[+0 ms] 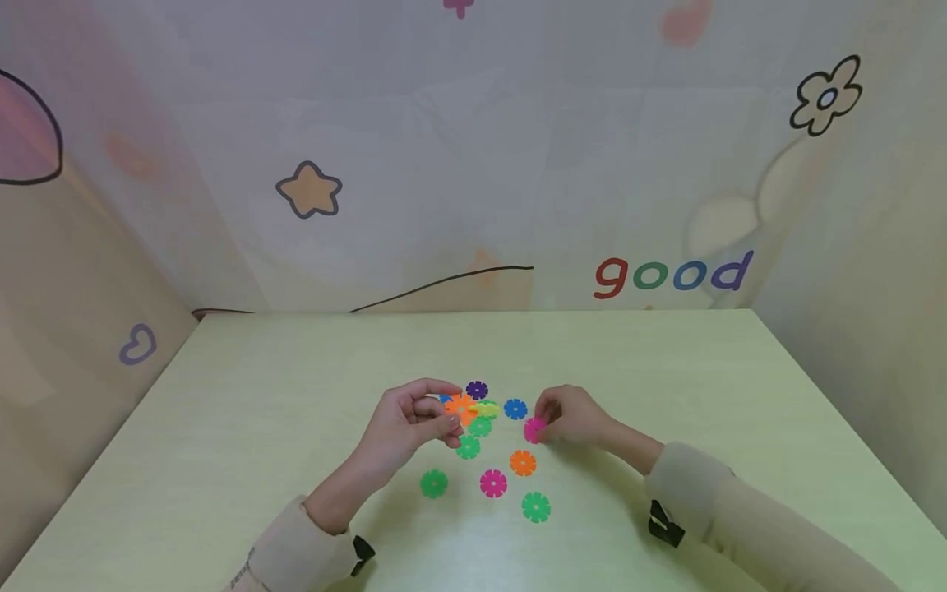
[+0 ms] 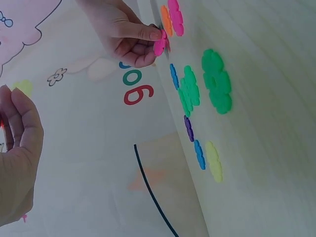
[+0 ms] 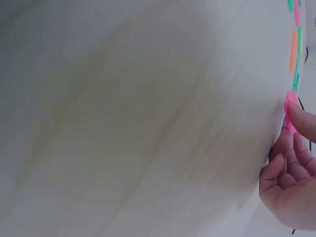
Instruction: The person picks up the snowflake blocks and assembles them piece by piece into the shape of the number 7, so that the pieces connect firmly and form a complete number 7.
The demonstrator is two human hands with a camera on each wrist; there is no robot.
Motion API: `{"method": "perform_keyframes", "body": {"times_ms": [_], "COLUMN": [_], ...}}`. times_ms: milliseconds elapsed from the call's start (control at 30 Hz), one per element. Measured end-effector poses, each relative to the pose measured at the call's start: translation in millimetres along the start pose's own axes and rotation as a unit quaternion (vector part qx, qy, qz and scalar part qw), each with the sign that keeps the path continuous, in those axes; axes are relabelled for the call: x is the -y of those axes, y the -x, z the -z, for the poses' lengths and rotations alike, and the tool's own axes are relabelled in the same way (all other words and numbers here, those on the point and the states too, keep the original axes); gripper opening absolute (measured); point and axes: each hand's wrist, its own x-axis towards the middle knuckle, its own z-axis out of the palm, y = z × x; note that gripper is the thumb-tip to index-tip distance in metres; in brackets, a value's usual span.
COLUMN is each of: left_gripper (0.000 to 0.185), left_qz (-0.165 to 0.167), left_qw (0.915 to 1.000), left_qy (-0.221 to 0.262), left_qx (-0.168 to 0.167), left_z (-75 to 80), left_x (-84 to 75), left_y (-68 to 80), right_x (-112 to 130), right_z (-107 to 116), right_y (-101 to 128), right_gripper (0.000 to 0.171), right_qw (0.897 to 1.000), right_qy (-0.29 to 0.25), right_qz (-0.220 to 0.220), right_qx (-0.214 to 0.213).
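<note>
My left hand (image 1: 448, 409) pinches an orange snowflake disc (image 1: 461, 408), held just above the pale green table (image 1: 244, 411). In the left wrist view only the palm and curled fingers of that hand (image 2: 17, 148) show. My right hand (image 1: 542, 424) pinches a pink disc (image 1: 534, 429) by its edge, low against the table. The same right hand (image 2: 148, 42) and pink disc (image 2: 159, 43) show in the left wrist view. In the right wrist view the pink disc (image 3: 291, 111) sits at the fingertips (image 3: 301, 121).
Loose discs lie between and in front of the hands: purple (image 1: 477, 390), blue (image 1: 515, 409), yellow (image 2: 214, 161), two green (image 1: 480, 426) (image 1: 468, 447), orange (image 1: 522, 462), pink (image 1: 492, 483), and green ones (image 1: 433, 483) (image 1: 536, 506). Decorated walls close in the table on three sides.
</note>
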Motion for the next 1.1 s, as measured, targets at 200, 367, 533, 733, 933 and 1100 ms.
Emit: {"method": "perform_keyframes", "body": {"times_ms": [200, 367, 533, 733, 933, 1100], "left_gripper": [0.034, 0.034, 0.034, 0.034, 0.035, 0.035], "left_qz": [-0.005, -0.009, -0.011, -0.007, 0.006, 0.009], "left_qw": [1.0000, 0.9999, 0.9999, 0.9999, 0.9998, 0.9998], "left_qy": [-0.006, -0.004, -0.002, -0.007, -0.012, -0.013], "left_qx": [0.001, 0.001, 0.001, -0.003, -0.012, -0.013], "left_z": [-0.8, -0.6, 0.1, -0.4, -1.8, -2.6], "left_x": [-1.4, -1.5, -0.2, 0.6, -0.4, -1.2], "left_y": [0.1, 0.1, -0.2, -0.1, -0.4, -0.2], "right_x": [-2, -1, 0, 4, 13, 18], "right_z": [5, 9, 11, 16, 21, 25], "right_y": [5, 9, 14, 21, 32, 40], "right_gripper": [0.021, 0.032, 0.032, 0.034, 0.037, 0.040], "right_qw": [0.999, 0.995, 0.993, 0.993, 0.990, 0.987], "right_qy": [-0.018, -0.050, -0.066, -0.076, -0.102, -0.133], "right_qz": [0.031, 0.046, 0.050, 0.068, 0.082, 0.085], "right_qx": [0.034, 0.068, 0.078, 0.061, 0.045, 0.042]}}
